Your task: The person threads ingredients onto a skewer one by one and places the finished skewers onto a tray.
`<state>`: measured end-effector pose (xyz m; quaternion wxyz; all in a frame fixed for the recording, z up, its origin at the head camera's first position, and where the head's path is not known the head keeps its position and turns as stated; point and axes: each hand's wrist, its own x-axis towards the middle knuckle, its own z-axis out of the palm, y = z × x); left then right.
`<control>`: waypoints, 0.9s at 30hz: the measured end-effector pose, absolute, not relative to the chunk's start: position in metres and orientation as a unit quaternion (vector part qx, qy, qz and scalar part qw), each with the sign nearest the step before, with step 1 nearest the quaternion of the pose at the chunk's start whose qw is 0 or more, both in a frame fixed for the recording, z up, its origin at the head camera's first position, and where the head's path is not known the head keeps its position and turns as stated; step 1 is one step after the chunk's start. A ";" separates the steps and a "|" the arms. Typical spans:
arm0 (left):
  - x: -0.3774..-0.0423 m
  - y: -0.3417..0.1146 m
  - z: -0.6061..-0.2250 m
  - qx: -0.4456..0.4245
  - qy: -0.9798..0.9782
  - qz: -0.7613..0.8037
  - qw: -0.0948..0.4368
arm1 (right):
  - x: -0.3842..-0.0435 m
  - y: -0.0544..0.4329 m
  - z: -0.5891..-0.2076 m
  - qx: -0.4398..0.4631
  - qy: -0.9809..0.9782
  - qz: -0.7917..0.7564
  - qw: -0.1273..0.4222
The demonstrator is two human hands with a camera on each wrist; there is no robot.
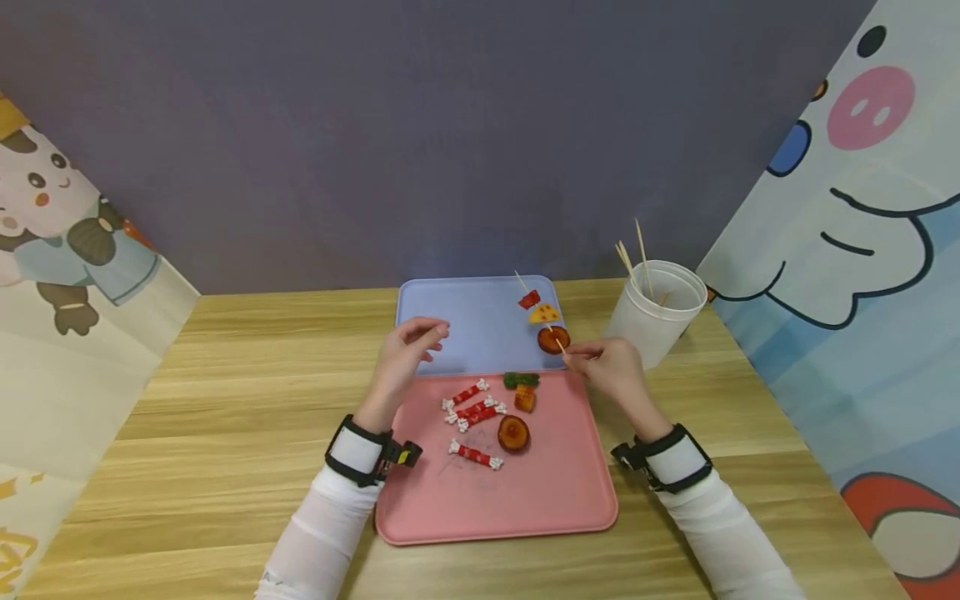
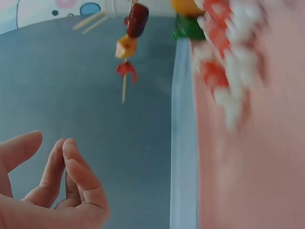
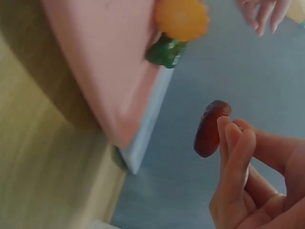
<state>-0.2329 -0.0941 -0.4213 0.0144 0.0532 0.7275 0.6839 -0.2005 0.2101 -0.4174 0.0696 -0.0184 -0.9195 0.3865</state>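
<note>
My right grip (image 1: 613, 367) pinches loaded skewer (image 1: 544, 314) by one end, likely for control; left grip (image 1: 405, 350) loosely spread.

Head view: even, moderate light; soft shadows on table (image 1: 247, 417). Left wrist: red-and-white pieces (image 2: 216, 75) smeared by blur, fingers (image 2: 86, 183) clearer. Right wrist: dimmer; pink tray (image 3: 102, 57) soft-edged, darker shadow alongside.

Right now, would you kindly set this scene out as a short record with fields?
Right hand: pinches a thin wooden skewer
On skewer: shiny red piece, yellow wedge, round brown disc
Left hand: holds nothing, near the rectangular blue tray
Rectangular pink tray: four red-and-white sticks, second brown disc, orange piece, green piece
Round white tub: holds thin wooden sticks
</note>
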 end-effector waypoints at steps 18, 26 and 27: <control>-0.210 -0.177 -0.430 -0.007 0.789 0.614 0.001 | -0.244 0.206 -0.441 -0.064 -0.920 0.386 0.022; -0.209 -0.190 -0.431 -0.025 0.804 0.594 0.002 | -0.254 0.205 -0.445 -0.067 -0.931 0.360 -0.005; -0.209 -0.190 -0.431 -0.026 0.804 0.594 0.002 | -0.255 0.204 -0.444 -0.067 -0.931 0.359 -0.009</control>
